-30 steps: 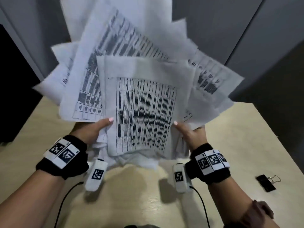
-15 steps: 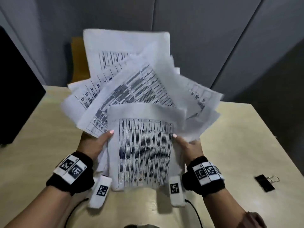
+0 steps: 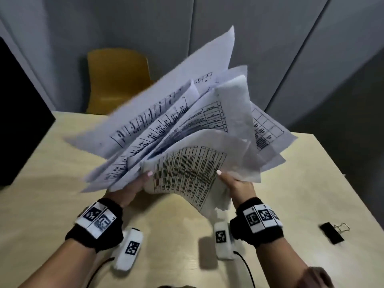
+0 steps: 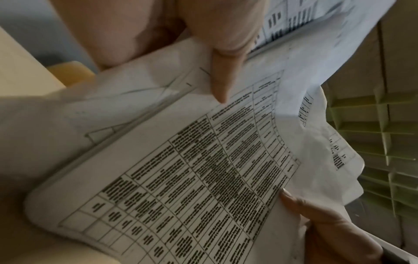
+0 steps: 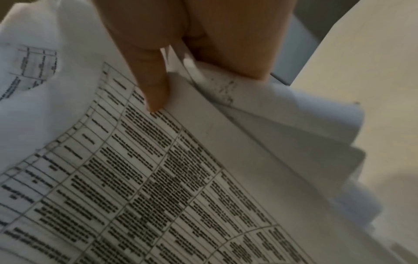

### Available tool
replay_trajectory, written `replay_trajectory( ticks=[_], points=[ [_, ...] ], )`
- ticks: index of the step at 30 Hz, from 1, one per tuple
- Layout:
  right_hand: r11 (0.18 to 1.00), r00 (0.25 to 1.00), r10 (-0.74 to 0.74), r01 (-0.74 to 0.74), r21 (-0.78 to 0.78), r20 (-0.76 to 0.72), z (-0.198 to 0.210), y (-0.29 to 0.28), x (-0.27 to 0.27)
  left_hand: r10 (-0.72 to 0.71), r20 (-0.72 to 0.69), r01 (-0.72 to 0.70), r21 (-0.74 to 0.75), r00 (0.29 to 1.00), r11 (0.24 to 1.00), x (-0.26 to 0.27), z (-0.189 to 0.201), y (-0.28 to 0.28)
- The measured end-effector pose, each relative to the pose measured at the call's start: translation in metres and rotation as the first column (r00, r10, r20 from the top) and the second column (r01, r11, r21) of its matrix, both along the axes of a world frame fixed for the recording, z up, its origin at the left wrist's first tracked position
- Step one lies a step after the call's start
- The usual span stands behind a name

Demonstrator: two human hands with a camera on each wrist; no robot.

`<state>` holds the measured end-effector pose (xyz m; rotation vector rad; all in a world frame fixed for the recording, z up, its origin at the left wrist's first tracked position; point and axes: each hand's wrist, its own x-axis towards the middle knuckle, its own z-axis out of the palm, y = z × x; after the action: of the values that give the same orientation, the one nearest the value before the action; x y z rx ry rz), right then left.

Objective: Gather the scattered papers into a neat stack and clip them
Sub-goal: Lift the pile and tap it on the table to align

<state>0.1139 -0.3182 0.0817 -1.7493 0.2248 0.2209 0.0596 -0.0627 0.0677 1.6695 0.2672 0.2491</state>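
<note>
The counter (image 3: 52,183) is pale wood and wide. A yellow chair (image 3: 116,80) stands behind its far edge, by the grey wall (image 3: 145,23).

The papers (image 3: 187,125) are a big messy bunch held up in the air over the middle of the counter. They are not lined up. The sheets fan out, and their far corners point up and off to the sides. The top sheet (image 3: 187,173) has a table of small dark print on it, and it bends down toward the person.

The left hand (image 3: 133,188) holds the left side of the bunch. Its thumb (image 4: 220,80) lies on top of the top sheet and its fingers are hidden under the papers, so it is pinching them.

The right hand (image 3: 236,186) holds the right side the same way, with its thumb (image 5: 153,84) pressed on the top sheet.

A small black binder clip (image 3: 332,232) lies on the counter to the right, well apart from the papers. Its wire handles stick out to the right side.
</note>
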Motion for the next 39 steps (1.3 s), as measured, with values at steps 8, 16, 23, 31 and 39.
replay_trajectory(
  ticks=[8, 16, 23, 31, 39],
  points=[
    [0.948, 0.988, -0.062, 0.013, 0.317, 0.145, 0.011, -0.004, 0.003, 0.083, 0.114, -0.058, -0.205, 0.99, 0.977, -0.008, 0.027, 0.01],
    [0.959, 0.992, -0.113, 0.093, 0.266, 0.06, 0.004, 0.005, 0.004, 0.042, 0.052, -0.024, -0.304, 0.998, 0.952, -0.011, 0.02, -0.012],
    [0.946, 0.982, -0.119, 0.068, 0.318, 0.145, 0.014, -0.004, 0.005, 0.117, 0.115, -0.086, -0.249, 0.986, 0.965, -0.005, 0.027, 0.013],
    [0.947, 0.991, -0.087, 0.05, 0.318, 0.105, 0.006, 0.006, 0.0, 0.073, -0.143, -0.113, -0.295, 0.987, 0.949, -0.008, 0.013, -0.004],
    [0.91, 0.974, -0.04, -0.058, 0.411, 0.225, 0.01, -0.011, 0.005, 0.015, 0.081, 0.003, -0.215, 0.997, 0.977, -0.004, 0.017, 0.023]
  ],
)
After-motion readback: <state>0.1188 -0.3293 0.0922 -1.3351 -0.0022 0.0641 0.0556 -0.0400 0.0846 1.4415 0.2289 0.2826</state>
